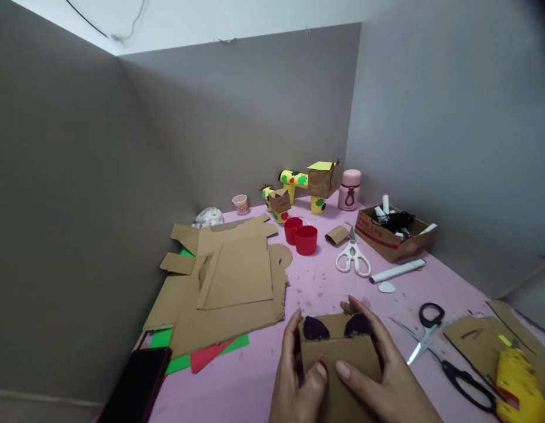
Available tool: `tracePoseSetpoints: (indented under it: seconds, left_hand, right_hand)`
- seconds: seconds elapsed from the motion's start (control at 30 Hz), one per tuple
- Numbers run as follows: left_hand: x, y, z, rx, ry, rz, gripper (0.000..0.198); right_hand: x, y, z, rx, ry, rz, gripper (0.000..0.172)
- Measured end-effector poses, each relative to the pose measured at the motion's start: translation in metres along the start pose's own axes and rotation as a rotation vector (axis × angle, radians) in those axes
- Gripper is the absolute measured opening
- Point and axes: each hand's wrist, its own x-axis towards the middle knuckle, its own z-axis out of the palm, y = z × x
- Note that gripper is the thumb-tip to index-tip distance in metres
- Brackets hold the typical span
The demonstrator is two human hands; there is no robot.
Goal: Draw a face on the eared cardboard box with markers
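Observation:
A small brown cardboard piece (338,352) with two dark purple ear-shaped patches along its top edge sits low in the middle of the view. My left hand (294,382) grips its left side, thumb on the front face. My right hand (387,376) wraps the right side, with the thumb pressed on the front and the fingers behind the top edge. Both hands are closed on the piece above the pink tabletop (316,288).
Flat cardboard sheets (228,282) lie at left over green and red paper. Two red cups (301,235), white scissors (352,258), a white marker (398,271), a box of markers (393,232) and cardboard-tube animals (307,185) sit behind. Black scissors (448,358) and a yellow glue gun (517,382) lie at right. A phone (137,385) is at front left.

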Motion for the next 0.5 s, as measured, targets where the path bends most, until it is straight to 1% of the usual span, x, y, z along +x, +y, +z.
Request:
tracePoseSetpoints:
  seconds: [0.1, 0.27, 0.5]
  left_hand:
    - [0.0009, -0.0008, -0.0005, 0.073, 0.007, 0.028, 0.097]
    - [0.0008, -0.0020, 0.0022, 0.174, 0.092, 0.064, 0.086]
    - [-0.0013, -0.0043, 0.0061, 0.214, 0.187, 0.118, 0.078]
  right_hand:
    - [-0.0005, -0.0013, 0.0026, 0.035, -0.023, 0.023, 0.084]
    - [0.0006, 0.0011, 0.0046, -0.046, 0.074, 0.019, 0.083]
    - [0.0031, 0.0049, 0.0050, -0.104, 0.089, -0.009, 0.078]
